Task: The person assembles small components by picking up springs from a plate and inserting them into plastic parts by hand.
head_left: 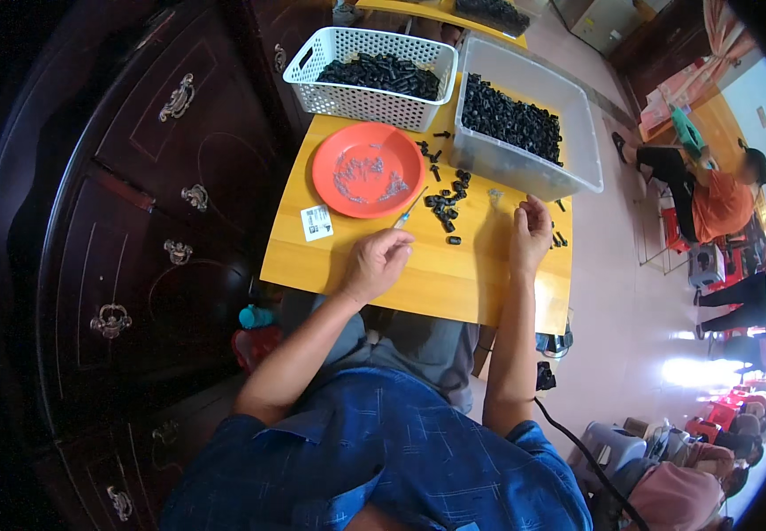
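At curled left hand (pixel 379 263): tool (pixel 405 216) beside red plate (pixel 356 137); clamped or not, cannot tell. Left of curled right hand (pixel 533 232), grip unclear: black parts (pixel 451 214) on surface (pixel 312 265). Near plate: white label (pixel 317 223), print illegible.

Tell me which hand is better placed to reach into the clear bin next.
Right, most likely. The right hand is just in front of the clear bin; the left hand is farther off, nearer the orange plate, with a thin tool at its fingertips.
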Tool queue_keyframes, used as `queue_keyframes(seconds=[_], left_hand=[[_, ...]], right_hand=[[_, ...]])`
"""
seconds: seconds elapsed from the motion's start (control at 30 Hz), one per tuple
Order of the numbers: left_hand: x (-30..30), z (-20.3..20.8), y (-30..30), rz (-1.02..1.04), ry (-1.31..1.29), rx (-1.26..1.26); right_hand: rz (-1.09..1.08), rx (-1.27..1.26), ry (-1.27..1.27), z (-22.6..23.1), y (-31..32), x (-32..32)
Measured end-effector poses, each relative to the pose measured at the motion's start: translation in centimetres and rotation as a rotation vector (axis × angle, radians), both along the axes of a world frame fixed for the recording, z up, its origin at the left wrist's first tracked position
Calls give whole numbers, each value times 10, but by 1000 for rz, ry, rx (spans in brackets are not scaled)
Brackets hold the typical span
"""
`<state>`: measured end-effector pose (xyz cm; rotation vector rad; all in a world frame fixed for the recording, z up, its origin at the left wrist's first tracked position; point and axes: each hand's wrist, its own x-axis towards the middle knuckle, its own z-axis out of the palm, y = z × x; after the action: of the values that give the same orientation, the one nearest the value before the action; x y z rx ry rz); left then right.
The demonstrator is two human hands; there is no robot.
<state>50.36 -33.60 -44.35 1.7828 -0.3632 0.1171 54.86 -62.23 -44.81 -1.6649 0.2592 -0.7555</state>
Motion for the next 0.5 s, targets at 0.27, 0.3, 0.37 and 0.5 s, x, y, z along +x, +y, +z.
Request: queue_keyframes(seconds=[0.27, 0.3, 0.37, 0.5], left_hand=[[0, 0, -1, -14, 52, -31], [0, 2, 0, -19, 27, -47], [-3, 5, 0, -69, -26, -69], [-2, 12, 1, -131, -149, -69]], right_hand=[[275, -51, 138, -1, 93, -53], [356, -50, 89, -1, 106, -60], [408, -56, 105, -1, 127, -72], [460, 68, 111, 2, 137, -76]])
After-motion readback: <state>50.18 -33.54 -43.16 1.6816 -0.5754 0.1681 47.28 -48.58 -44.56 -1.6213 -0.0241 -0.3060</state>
